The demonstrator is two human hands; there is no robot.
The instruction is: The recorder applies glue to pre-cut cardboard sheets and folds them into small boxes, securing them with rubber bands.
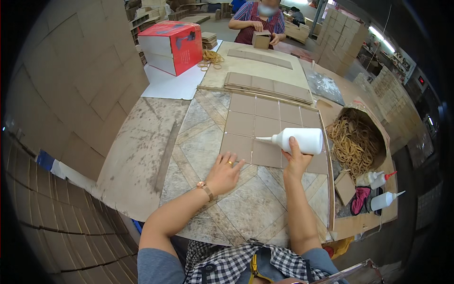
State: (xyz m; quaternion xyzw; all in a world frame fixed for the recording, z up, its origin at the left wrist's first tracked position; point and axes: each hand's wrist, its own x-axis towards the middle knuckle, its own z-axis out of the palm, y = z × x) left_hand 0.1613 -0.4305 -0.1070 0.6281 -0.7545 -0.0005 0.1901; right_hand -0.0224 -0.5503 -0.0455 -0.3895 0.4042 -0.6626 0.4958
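My right hand (297,161) is wrapped round a white squeeze bottle (300,140), held on its side above the boards. Its thin nozzle points left, over a seam between two panels. Under it, flat brown panels (239,124) lie edge to edge in a grid, with thin white lines along several seams. My left hand (224,174) rests with fingers spread at the near left corner of the grid, touching its edge. That hand holds nothing; a ring and a bracelet are on it. Whether anything flows from the nozzle cannot be made out.
Stacked brown strips (269,86) lie beyond the grid. A red and white box (172,47) stands far left. To the right are a sack of rubber bands (357,142) and more squeeze bottles (381,201). Across the table a person (257,23) handles a small brown box (261,39).
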